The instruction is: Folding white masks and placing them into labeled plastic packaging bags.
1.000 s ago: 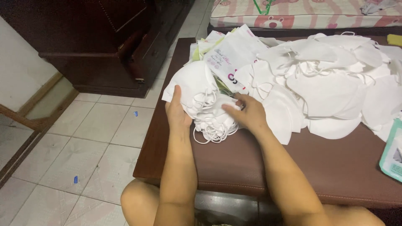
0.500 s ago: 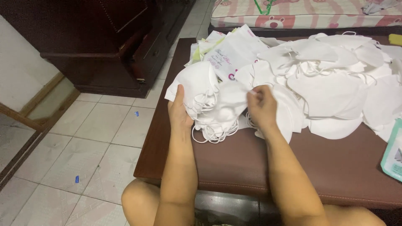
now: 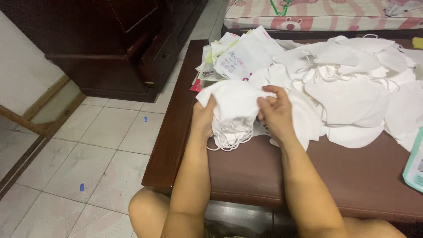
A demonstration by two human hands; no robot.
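A person seated at a dark brown, leather-topped low bench holds a stack of white folded fabric face masks with elastic ear loops between both bare hands. The left hand closes its grip on the stack's edge at 9 o'clock, thumb laid over the top mask. The right hand, at 3 o'clock of the stack, pinches the upper mask's edge with fingertips curled in a narrow grip. The stack sits near the bench's middle, its ear loops hanging onto the surface at 6 o'clock.

At 2 o'clock from the hands, a wide loose heap of white masks spreads over the bench. At 12 o'clock lie white printed paper packets, partly overlapped by the heap. A pale green packet rests at the bench's edge at 4 o'clock. A dark wooden cabinet stands on the pale tiled floor at 10 o'clock.
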